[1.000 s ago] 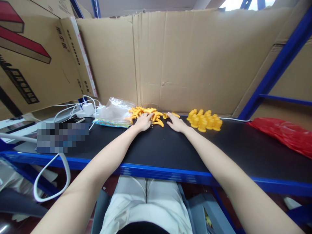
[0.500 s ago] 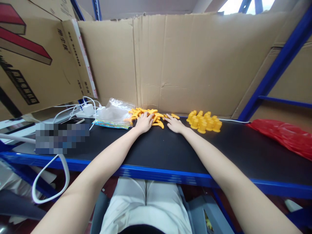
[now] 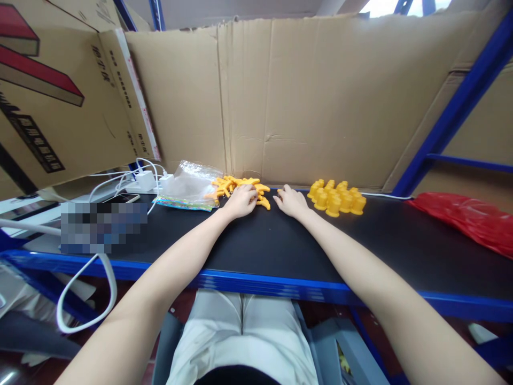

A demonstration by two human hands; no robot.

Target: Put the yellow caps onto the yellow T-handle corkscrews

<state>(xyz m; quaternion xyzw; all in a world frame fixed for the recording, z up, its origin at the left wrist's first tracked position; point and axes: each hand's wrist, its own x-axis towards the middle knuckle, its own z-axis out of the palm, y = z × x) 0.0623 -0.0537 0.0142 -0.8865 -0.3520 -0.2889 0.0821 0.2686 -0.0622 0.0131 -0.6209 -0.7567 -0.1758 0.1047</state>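
Orange plastic pieces (image 3: 229,184) are heaped at the left hand (image 3: 243,201), presumably for reach; whether it or the right hand (image 3: 292,201) grips cannot be told.

Pale trousers (image 3: 242,337), black top (image 3: 236,376); bare forearms (image 3: 182,248)

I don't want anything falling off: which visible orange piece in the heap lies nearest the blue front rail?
The curved orange piece just right of the left hand; it lies closer to the blue front rail than the others showing.

Hands (image 3: 242,202) partly hide orange pieces (image 3: 249,182); right edge cuts off red plastic (image 3: 460,216)
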